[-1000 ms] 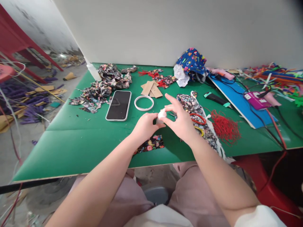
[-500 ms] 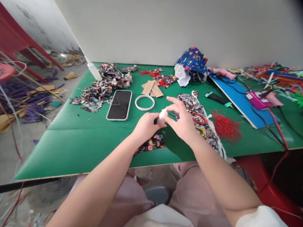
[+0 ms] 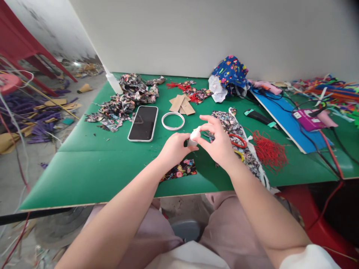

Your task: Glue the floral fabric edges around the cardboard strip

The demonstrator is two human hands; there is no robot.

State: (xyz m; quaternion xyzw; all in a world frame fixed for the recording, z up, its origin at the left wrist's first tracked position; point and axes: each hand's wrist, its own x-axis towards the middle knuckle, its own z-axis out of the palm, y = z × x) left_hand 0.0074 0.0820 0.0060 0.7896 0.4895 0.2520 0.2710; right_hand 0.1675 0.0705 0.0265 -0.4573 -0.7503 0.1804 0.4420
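My left hand (image 3: 177,147) grips a small white cylinder-shaped object (image 3: 192,140) between thumb and fingers, above the green table. At its top, the thumb and index finger of my right hand (image 3: 215,140) pinch a soft-looking white part; I cannot make out its exact kind. The other fingers of that hand are raised. Below the left hand lies a black floral fabric piece (image 3: 183,169). Past my hands are a white ring (image 3: 173,129) and a phone (image 3: 143,124). Beside my right hand, red-handled scissors (image 3: 238,141) and a yellow-handled tool (image 3: 239,155) rest on patterned fabric (image 3: 249,164).
Brown cardboard strips (image 3: 182,104), crumpled floral fabric (image 3: 134,93) and a white bottle (image 3: 113,83) stand farther back. Rightward are red cords (image 3: 269,151), a black-and-teal cutter (image 3: 259,118), a blue board (image 3: 297,130) and a magenta box (image 3: 308,119) with cables.
The whole view has shifted slightly. My hands stay together at the white object, and slightly more of its top shows between the fingers.
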